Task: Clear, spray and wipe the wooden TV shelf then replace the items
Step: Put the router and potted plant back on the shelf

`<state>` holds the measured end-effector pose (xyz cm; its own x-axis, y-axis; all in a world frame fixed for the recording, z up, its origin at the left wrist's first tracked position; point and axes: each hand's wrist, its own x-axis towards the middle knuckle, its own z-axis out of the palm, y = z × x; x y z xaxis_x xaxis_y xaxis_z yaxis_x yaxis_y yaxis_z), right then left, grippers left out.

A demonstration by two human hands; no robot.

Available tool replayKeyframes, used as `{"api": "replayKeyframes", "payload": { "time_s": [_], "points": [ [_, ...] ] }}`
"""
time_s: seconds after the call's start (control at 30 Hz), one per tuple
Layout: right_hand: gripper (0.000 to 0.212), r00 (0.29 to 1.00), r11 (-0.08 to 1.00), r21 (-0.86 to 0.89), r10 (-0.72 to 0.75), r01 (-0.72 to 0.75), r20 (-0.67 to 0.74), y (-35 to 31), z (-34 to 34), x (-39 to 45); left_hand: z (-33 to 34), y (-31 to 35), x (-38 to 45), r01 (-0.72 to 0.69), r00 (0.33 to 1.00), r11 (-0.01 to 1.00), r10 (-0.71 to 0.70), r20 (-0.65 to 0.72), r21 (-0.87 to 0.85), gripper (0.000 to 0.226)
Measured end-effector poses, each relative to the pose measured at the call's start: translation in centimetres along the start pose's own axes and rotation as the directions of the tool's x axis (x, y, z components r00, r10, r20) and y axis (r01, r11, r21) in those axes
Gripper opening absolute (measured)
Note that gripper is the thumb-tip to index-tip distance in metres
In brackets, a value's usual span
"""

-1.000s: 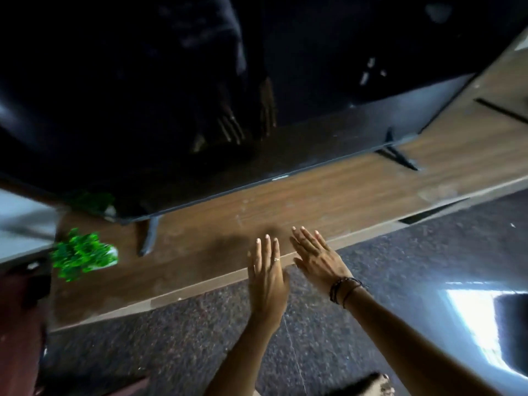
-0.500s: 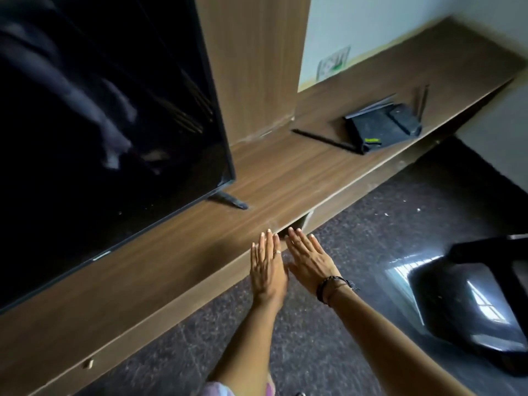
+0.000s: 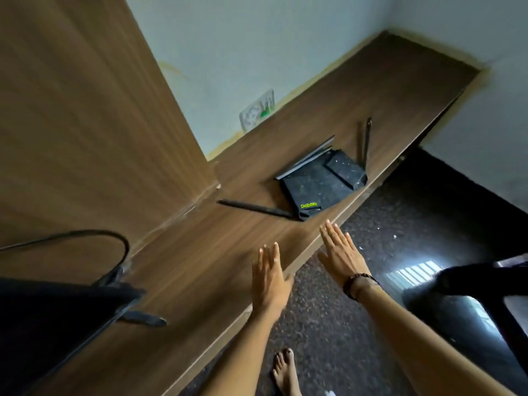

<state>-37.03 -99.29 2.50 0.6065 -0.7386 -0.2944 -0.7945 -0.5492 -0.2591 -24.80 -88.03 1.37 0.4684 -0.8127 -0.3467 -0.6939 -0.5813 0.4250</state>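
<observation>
I see the TV shelf (image 3: 200,270) as brown wood-grain laminate with a smooth, faintly sheened top and a paler strip along its front edge. The upright back panel (image 3: 85,124) shows the same wood grain. The router (image 3: 320,187) near the shelf's front edge looks like matt black plastic, speckled with pale dust. The floor (image 3: 400,230) is dark speckled stone, polished and glossy. The wall (image 3: 257,38) is matt pale paint.
</observation>
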Motion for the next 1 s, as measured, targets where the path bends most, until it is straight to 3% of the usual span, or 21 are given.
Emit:
{"api": "replayKeyframes", "payload": {
  "time_s": [0.17,0.27,0.4,0.5,0.6,0.8,0.9,1.0],
  "points": [
    [0.07,1.0,1.0,0.024,0.016,-0.016,-0.016,6.5,-4.6,5.3,-0.6,4.2,4.7,0.193,0.981,0.955,-0.181,0.073,-0.224,0.091],
    [0.092,1.0,0.999,0.037,0.018,-0.019,0.015,9.4,-7.4,9.1,-0.6,6.4,7.8,0.282,0.959,0.883,-0.269,0.088,-0.374,0.101],
    [0.116,0.985,1.0,-0.011,-0.025,0.027,0.169,11.0,-8.6,13.9,-0.5,7.4,10.9,0.331,0.934,0.823,-0.356,0.035,-0.461,0.112],
    [0.116,0.971,0.999,-0.006,-0.029,0.032,0.235,12.0,-7.8,15.4,0.2,8.2,12.2,0.355,0.905,0.785,-0.424,-0.023,-0.508,0.115],
    [0.109,0.991,0.999,0.023,-0.049,0.047,0.125,14.0,-6.4,15.1,1.3,9.3,12.2,0.376,0.881,0.761,-0.471,-0.052,-0.528,0.109],
    [0.1,0.996,0.996,0.045,-0.077,0.076,0.034,15.6,-6.5,15.5,1.3,10.1,14.3,0.356,0.864,0.773,-0.486,-0.13,-0.526,0.095],
    [0.099,0.998,0.991,0.122,-0.05,0.055,-0.048,15.0,-6.1,16.3,0.4,8.9,16.6,0.268,0.899,0.864,-0.383,-0.211,-0.425,0.096],
    [0.099,0.993,0.985,0.161,-0.036,0.053,-0.109,14.4,-5.3,16.7,-0.6,7.6,18.1,0.193,0.939,0.908,-0.281,-0.2,-0.372,0.099]
  ]
}}
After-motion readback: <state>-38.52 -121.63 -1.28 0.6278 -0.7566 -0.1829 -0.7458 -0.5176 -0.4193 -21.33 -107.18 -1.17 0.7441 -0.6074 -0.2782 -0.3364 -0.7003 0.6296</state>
